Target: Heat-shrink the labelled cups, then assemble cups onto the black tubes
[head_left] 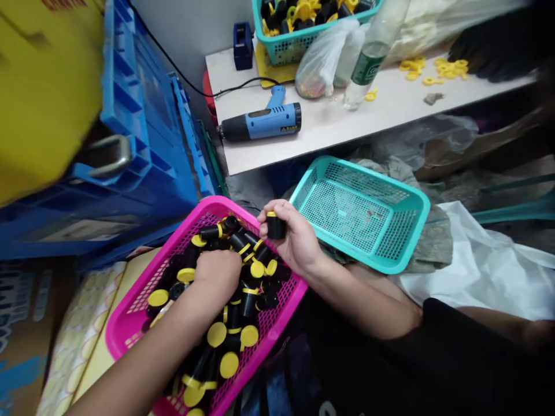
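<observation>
My right hand is closed around a small black canister with a yellow cap, just above the rim of the pink basket. The pink basket stands by my lap, heaped with similar black canisters and yellow lids. Deep among them, at the far part of the heap, is my left hand. Its back faces up and its fingers are hidden, so what it grips, if anything, does not show.
An unfilled teal basket rests right of my right hand. Behind, a bench holds a blue heat gun, a plastic bottle, yellow cap pieces and a teal basket of parts. Blue crates rise on the left.
</observation>
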`<act>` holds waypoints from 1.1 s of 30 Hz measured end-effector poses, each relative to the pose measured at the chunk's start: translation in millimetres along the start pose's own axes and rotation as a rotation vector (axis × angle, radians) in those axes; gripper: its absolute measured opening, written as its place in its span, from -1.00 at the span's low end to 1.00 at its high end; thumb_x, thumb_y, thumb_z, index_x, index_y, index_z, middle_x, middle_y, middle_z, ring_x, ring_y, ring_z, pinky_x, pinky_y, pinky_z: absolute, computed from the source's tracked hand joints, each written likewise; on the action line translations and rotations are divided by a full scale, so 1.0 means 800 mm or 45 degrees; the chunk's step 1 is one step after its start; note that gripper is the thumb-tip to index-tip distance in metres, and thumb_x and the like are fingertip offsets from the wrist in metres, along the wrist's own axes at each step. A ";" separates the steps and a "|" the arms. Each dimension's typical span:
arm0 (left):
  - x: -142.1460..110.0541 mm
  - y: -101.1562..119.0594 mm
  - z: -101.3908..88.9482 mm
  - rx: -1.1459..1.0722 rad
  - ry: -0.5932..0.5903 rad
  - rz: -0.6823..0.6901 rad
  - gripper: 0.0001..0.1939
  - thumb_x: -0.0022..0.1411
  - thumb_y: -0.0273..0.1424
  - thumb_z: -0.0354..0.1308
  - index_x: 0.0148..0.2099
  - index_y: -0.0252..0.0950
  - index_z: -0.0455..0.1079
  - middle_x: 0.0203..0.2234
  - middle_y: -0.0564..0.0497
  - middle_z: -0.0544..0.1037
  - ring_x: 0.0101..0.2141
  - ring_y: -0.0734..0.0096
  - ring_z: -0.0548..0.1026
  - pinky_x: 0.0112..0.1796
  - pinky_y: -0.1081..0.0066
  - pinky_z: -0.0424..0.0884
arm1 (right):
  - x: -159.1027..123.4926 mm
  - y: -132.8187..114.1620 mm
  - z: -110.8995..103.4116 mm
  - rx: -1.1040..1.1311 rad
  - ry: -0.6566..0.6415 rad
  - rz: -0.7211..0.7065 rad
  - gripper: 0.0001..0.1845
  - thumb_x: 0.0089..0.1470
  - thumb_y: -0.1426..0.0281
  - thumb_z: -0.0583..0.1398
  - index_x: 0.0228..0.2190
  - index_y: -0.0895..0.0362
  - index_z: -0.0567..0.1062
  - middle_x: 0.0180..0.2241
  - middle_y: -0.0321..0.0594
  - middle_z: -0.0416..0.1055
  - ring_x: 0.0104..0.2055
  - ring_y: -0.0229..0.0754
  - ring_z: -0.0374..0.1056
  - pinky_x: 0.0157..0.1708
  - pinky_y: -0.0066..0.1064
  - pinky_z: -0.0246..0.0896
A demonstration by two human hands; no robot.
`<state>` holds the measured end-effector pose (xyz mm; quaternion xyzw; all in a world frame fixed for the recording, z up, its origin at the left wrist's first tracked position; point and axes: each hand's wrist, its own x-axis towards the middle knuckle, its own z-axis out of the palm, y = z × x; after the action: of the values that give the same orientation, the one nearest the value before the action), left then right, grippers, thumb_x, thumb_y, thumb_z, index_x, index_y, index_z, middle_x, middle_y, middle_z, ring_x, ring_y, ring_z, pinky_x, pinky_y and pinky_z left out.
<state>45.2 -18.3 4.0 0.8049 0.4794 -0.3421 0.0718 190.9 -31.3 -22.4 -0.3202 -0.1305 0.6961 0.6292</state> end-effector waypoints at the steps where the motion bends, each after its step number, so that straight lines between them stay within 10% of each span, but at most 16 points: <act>1: 0.005 0.002 0.001 0.003 -0.009 -0.006 -0.67 0.14 -0.66 -0.06 -0.30 -0.46 0.56 -0.40 -0.35 0.62 -0.35 -0.03 0.63 -0.37 0.24 0.46 | 0.000 -0.001 0.000 0.010 -0.006 0.009 -0.70 -0.03 0.24 0.21 -0.32 0.18 0.32 -0.43 -0.31 0.37 -0.50 -0.39 0.30 -0.49 -0.58 0.22; 13: 0.016 -0.003 0.031 0.086 0.089 -0.140 -0.64 0.29 -0.30 0.01 -0.16 -0.43 0.55 -0.40 -0.31 0.61 -0.32 -0.06 0.60 -0.30 0.18 0.43 | 0.001 -0.004 -0.008 0.138 -0.071 0.058 -0.79 0.03 0.30 0.18 -0.33 0.18 0.35 -0.44 -0.30 0.39 -0.49 -0.40 0.31 -0.48 -0.60 0.24; 33: 0.022 0.002 0.027 0.140 0.132 -0.165 -0.64 0.18 -0.24 0.07 -0.22 -0.42 0.55 -0.39 -0.29 0.62 -0.26 -0.08 0.58 -0.28 0.18 0.36 | 0.006 -0.009 -0.010 0.217 -0.080 0.077 -0.90 0.09 0.40 0.12 -0.36 0.20 0.35 -0.49 -0.32 0.38 -0.54 -0.41 0.29 -0.53 -0.62 0.21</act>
<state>41.7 -16.1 -23.6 0.7917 0.5141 -0.3296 -0.0197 201.2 -27.3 -25.6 -0.2472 -0.0805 0.7330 0.6286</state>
